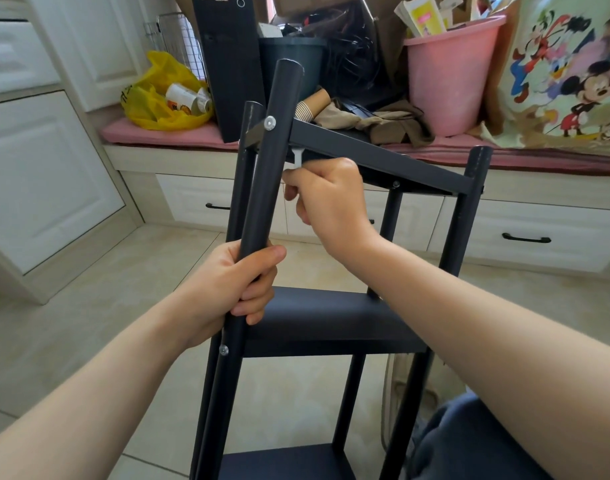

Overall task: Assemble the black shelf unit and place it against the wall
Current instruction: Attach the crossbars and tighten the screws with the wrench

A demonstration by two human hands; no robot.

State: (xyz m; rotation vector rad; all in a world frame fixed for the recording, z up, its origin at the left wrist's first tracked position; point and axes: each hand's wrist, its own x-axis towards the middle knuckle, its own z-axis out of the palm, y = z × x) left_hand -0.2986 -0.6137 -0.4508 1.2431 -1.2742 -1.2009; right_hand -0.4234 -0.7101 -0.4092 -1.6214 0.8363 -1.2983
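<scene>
Black shelf unit (pixel 331 317) mostly built: four posts up, top shelf (pixel 383 157) plus two lower tiers in, screw heads (pixel 270 123) showing. It stands on the tile floor just in front of the cushioned bench (pixel 158 133). Left hand (pixel 237 289) is wrapped round the post (pixel 272 150) farthest from the bench, steadying it. Right hand (pixel 327 199) is curled on a small white tool (pixel 298 157) under the top shelf corner, probably final tightening. Remaining: finish the fasteners, then move it against a wall.

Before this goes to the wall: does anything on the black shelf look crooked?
Yes. The top shelf slopes down to the right while the middle shelf lies level; the near pole in the left hand leans too.
</scene>
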